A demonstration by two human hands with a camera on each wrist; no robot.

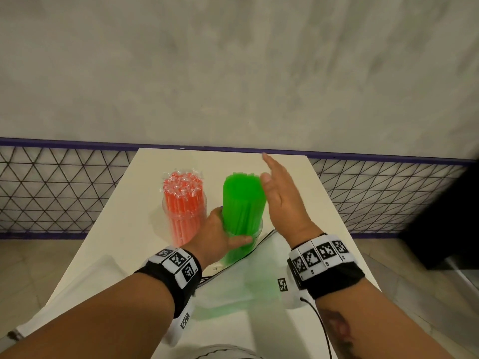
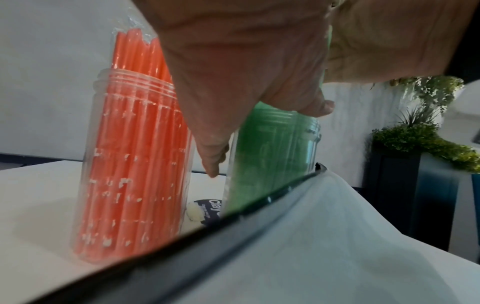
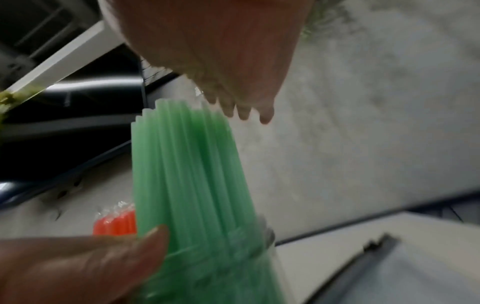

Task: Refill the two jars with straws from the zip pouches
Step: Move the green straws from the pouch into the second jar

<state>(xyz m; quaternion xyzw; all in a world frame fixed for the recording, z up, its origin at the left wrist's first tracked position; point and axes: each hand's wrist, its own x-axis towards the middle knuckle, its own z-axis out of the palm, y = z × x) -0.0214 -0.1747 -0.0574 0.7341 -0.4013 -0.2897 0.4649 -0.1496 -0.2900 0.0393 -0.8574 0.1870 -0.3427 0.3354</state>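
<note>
On the pale bench (image 1: 290,330), against the grey wall, two clear jars stand side by side. Taking the green jar (image 1: 255,233) as the landmark: it sits near the middle of the bench and is packed with green straws (image 1: 243,200) that rise well above its rim, upright and fanning slightly at the top. Just beside the green jar, on its left, stands the orange jar (image 1: 185,216), filled with orange straws (image 1: 182,189) whose clear wrapper ends bunch at the top.

The left hand (image 1: 220,234) wraps around the green jar at its rim, where the straws emerge; its fingers (image 2: 213,162) curl round the far side while the thumb lies across the near side, as the right wrist view also shows. The right hand (image 1: 281,200) is raised just to the right of the green straws, palm turned toward them, its fingers (image 3: 244,113) straight and close together; the thumb sits right at the top edge of the bundle, though whether it touches is hard to tell.

Nearer than the green jar, a translucent zip pouch (image 1: 233,294) lies flat on the bench with a green tint showing through it; its dark zip edge (image 2: 233,222) crosses the left wrist view. Both wrists wear black bands with square-patterned markers.
</note>
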